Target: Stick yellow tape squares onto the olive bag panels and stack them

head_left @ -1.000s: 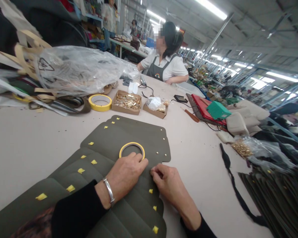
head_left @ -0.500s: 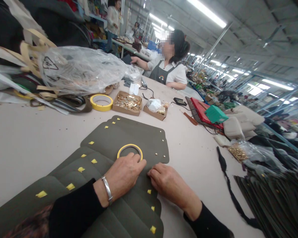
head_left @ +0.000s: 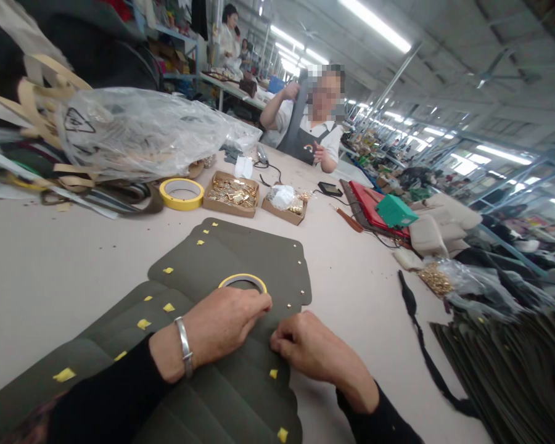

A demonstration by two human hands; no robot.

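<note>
A fanned stack of olive-green leather panels lies on the table before me, dotted with small yellow tape squares and brass studs. My left hand rests on the panels with its fingers curled round a small yellow tape roll. My right hand sits just right of it, fingertips pinched together on the edge of a panel near a yellow square. What the pinch holds is too small to make out.
A bigger yellow tape roll, two cardboard boxes of brass hardware and a clear plastic bag lie further back. A person in an apron sits across the table. Dark panels are stacked at right, beside a black strap.
Both hands have drawn slightly nearer to me along the panels. The person across the table has turned and raised an arm.
</note>
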